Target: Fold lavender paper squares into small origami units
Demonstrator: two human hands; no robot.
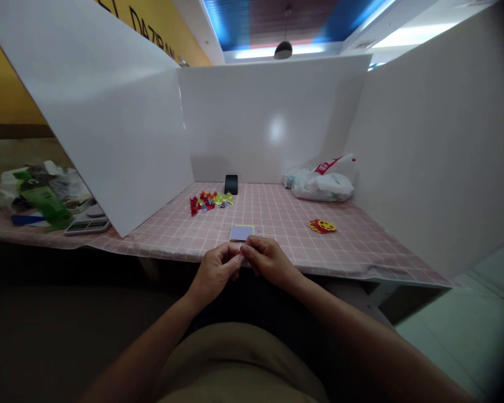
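My left hand [219, 271] and my right hand [270, 259] meet at the table's front edge, fingertips pinched together. Whatever they hold is hidden by the fingers or too small to make out. Just beyond them lies a stack of square paper [242, 233], lilac on top with a yellow border showing. Farther back on the left is a loose pile of small folded paper pieces [210, 200] in red, orange, yellow and lilac.
Red and yellow cut-out shapes [322, 226] lie on the right of the checked tablecloth [273, 210]. A dark phone-like object [231, 184] leans at the back. A white plastic bag [323, 186] sits back right. White panels [273, 123] enclose three sides. Outside, left, are a green bottle [46, 202] and a scale [88, 225].
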